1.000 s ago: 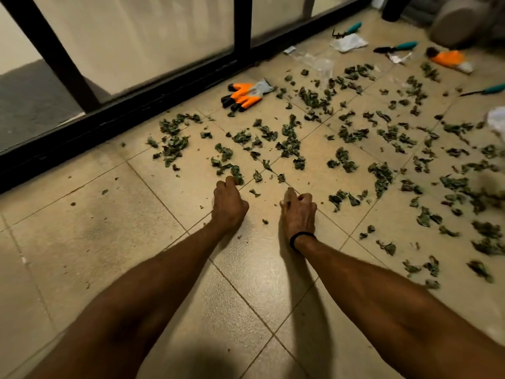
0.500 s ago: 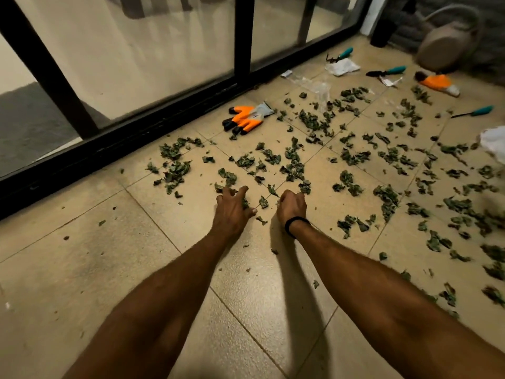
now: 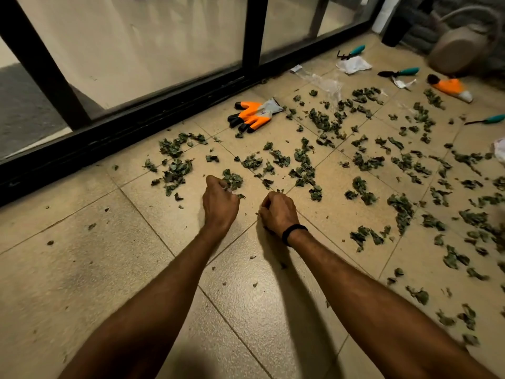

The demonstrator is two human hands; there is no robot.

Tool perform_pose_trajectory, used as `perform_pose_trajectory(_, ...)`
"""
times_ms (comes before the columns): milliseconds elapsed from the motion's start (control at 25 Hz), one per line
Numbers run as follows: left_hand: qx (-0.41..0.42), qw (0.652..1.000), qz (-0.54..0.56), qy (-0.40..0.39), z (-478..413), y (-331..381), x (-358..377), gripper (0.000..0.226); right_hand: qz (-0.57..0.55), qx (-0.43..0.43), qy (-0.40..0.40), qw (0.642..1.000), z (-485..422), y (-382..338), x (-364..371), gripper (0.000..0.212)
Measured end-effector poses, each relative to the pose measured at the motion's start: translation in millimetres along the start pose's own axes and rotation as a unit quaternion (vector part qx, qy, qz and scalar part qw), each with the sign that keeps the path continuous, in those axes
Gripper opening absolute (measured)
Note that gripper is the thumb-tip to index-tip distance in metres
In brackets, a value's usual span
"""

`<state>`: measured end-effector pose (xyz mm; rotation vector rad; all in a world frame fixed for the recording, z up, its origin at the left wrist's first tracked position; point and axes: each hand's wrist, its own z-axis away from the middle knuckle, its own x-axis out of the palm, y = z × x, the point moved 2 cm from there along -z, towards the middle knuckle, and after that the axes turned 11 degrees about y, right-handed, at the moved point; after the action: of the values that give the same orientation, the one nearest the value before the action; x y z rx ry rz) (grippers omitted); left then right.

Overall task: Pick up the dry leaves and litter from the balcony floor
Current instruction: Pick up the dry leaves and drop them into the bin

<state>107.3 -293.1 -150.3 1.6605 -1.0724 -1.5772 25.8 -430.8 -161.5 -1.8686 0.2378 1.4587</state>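
Leaves (image 3: 303, 170), dry and crumpled, are lying scattered over the tiled floor (image 3: 82, 269). They are thickest from the middle out to the right and far side, with only crumbs on the near left tiles. Both hands are reaching down to the near edge of the scatter. The left hand (image 3: 220, 203) is curling its fingers and pinching a few leaf scraps, just beside a small clump. The right hand (image 3: 278, 212), wearing a black wristband (image 3: 293, 232), is clenching knuckles-up; whether it is gripping anything cannot be told. Farther off, an orange glove (image 3: 252, 116) is lying by the dark door track (image 3: 109, 138), and white paper litter (image 3: 354, 64) is sitting near teal-handled tools (image 3: 401, 72).
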Motion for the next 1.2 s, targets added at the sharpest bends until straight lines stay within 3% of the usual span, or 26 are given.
perform_pose_trajectory(160, 0.066, 0.992, -0.101, -0.021, -14, 3, 4, 0.047, -0.04, 0.07, 0.049, 0.996, -26, 7, -7, 0.041)
perform_pose_trajectory(280, 0.097, 0.981, -0.163, -0.049, -13, 0, 21, 0.046, 0.003, 0.089, 0.019, 0.996, -36, 10, -4, 0.017)
perform_pose_trajectory(400, 0.114, 0.965, -0.227, -0.064, -17, -11, 38, 0.064, 0.014, 0.081, 0.037, 0.996, -35, 6, 3, 0.016)
perform_pose_trajectory(520, 0.169, 0.949, -0.26, -0.057, -17, -23, 45, 0.042, 0.0, 0.072, 0.055, 0.996, -47, -7, 3, 0.019)
perform_pose_trajectory(640, 0.18, 0.957, -0.223, -0.042, -13, -30, 44, 0.016, 0.017, 0.036, 0.043, 0.998, -60, -21, 7, 0.022)
perform_pose_trajectory(800, 0.141, 0.979, -0.149, -0.016, -20, -29, 30, 0.019, 0.013, 0.023, 0.063, 0.998, -56, -25, 14, 0.01)
perform_pose_trajectory(920, 0.122, 0.988, -0.098, -0.012, -34, -23, 12, 0.015, -0.061, 0.096, 0.066, 0.991, -49, -28, 9, 0.005)
perform_pose_trajectory(1040, 0.087, 0.996, -0.036, -0.007, -47, 0, -20, 0.011, -0.222, 0.237, 0.033, 0.945, -53, -43, 2, 0.009)
perform_pose_trajectory(1200, 0.03, 0.999, -0.021, 0.019, -58, 43, -85, 0.008, -0.494, 0.299, -0.024, 0.816, -46, -112, -18, 0.015)
